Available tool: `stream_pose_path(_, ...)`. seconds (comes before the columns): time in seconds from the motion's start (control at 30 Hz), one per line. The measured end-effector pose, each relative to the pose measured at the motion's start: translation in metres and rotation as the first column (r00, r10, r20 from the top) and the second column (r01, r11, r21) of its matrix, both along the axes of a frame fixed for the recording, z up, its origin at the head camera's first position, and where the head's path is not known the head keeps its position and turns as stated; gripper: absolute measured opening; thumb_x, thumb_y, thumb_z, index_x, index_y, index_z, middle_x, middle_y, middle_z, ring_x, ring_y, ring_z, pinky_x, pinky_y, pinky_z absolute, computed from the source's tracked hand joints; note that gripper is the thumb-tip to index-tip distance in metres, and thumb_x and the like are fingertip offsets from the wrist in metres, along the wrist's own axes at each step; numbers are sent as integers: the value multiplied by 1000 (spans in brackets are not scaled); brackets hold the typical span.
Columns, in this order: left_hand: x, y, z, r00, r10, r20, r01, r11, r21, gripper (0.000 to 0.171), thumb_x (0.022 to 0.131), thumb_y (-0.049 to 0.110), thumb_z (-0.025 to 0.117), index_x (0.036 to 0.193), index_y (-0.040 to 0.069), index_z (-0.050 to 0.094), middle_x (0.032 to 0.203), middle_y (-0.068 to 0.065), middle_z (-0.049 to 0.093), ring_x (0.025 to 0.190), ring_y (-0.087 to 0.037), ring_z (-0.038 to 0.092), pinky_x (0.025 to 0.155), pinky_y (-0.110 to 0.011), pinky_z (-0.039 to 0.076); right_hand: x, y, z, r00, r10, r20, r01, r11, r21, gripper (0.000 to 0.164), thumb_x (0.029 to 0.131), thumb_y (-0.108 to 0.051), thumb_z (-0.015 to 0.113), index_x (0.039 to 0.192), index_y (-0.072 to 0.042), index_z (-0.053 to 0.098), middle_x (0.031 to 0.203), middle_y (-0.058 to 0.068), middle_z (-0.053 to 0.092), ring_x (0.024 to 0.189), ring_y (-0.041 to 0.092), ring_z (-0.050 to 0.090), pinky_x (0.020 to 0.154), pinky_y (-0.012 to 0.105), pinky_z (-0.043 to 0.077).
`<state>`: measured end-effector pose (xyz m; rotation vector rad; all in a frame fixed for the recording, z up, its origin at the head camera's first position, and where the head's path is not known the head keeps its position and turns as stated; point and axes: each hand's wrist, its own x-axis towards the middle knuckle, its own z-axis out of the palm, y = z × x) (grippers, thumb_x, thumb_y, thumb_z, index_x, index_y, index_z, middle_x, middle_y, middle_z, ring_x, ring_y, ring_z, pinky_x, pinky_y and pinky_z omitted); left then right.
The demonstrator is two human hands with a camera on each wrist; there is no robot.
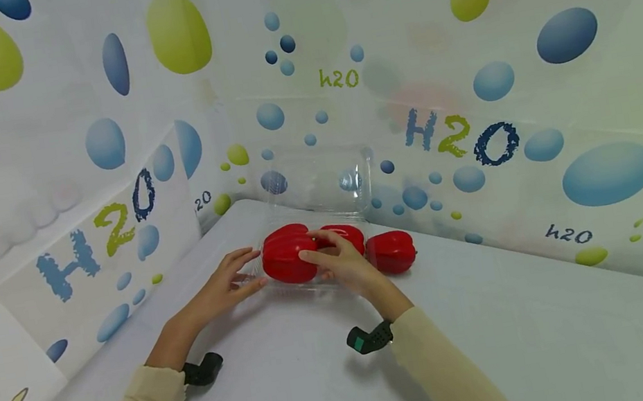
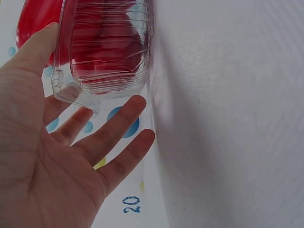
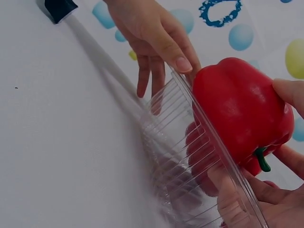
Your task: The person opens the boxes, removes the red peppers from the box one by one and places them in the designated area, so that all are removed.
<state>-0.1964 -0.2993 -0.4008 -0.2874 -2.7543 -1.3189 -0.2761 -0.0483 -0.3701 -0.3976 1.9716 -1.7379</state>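
We're seeing the container (image 3: pixel 168 111) sitting near the far corner of the table (image 1: pixel 537 327), its lid (image 1: pixel 321 183) standing up behind it, the backdrop (image 1: pixel 418 52) running behind both. We're seeing the front pepper (image 1: pixel 287 256) poking above the container's rim, between left hand (image 1: pixel 227 282) and right hand (image 1: pixel 349 265). The second pepper (image 1: pixel 350 232) is lying right of it, slightly behind. The third pepper (image 1: pixel 393 252) is resting on the table, right of the container.

The person's left hand (image 2: pixel 57 161) shows its palm, fingers spread and nearly straight, the thumb tip at the rim of a clear, ribbed plastic container (image 2: pixel 65 57). Glossy red shapes (image 2: pixel 107 54) show through the container's wall, and a smooth red bell pepper (image 2: pixel 34 21) bulges past its rim. Alongside stretches a white, cloth-covered desk (image 2: pixel 237 118); behind the fingers, a white wall covering (image 2: pixel 126 171) carries blue dots and a blue "20".
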Motion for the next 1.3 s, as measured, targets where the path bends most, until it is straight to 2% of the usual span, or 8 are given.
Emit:
stream_pose_path(0.2, 0, 0, 1, 1000, 0, -1, 0, 1000, -3, 68, 93, 31, 66, 148, 3, 35, 151, -24, 27, 121, -46, 50, 94, -53, 51, 1, 1, -2, 999, 10, -43, -10, 1000, -20, 63, 86, -27, 74, 143, -24, 45, 135, 7, 53, 112, 25, 54, 81, 31, 56)
stream_pose_path(0.43, 0, 1, 2, 1000, 1, 18, -1, 1000, -7, 69, 94, 33, 65, 149, 4, 34, 152, -23, 25, 122, -46, 50, 97, -55, 49, 2, 11, 0, 997, -1, -81, 2, 1000, 11, 60, 87, -28, 73, 141, -25, 47, 136, 7, 54, 109, 25, 57, 79, 29, 56)
stream_pose_path(0.67, 2, 2, 3, 1000, 0, 24, 1, 1000, -8, 70, 94, 33, 64, 149, 4, 33, 153, -23, 24, 123, -47, 49, 98, -56, 47, 4, 23, 1, 995, -16, -100, 18, 1000, 23, 59, 88, -29, 73, 141, -27, 47, 134, 8, 54, 103, 23, 57, 83, 34, 56)
stream_pose_path(0.93, 2, 2, 3, 1000, -5, 15, 6, 1000, -10, 69, 94, 33, 64, 149, 4, 34, 153, -23, 24, 122, -47, 50, 97, -56, 48, 10, 41, 4, 989, -5, -146, 9, 1000, 27, 58, 87, -28, 74, 139, -27, 48, 134, 7, 54, 112, 26, 54, 92, 45, 54)
stream_pose_path(1.2, 2, 0, 1, 1000, -2, 27, 2, 1000, -15, 69, 95, 34, 63, 150, 7, 32, 154, -22, 21, 123, -46, 49, 99, -56, 47, 13, 61, 7, 980, -17, -200, 27, 998, 49, 62, 86, -26, 75, 141, -25, 47, 130, 9, 56, 112, 27, 56, 87, 39, 56)
stream_pose_path(1.3, 2, 0, 1, 1000, -4, 17, 4, 1000, -16, 68, 95, 33, 63, 150, 5, 33, 153, -23, 22, 122, -46, 50, 98, -57, 47, 15, 67, 9, 979, -17, -201, 26, 999, 44, 64, 86, -23, 75, 142, -24, 45, 131, 10, 55, 115, 28, 55, 88, 41, 56)
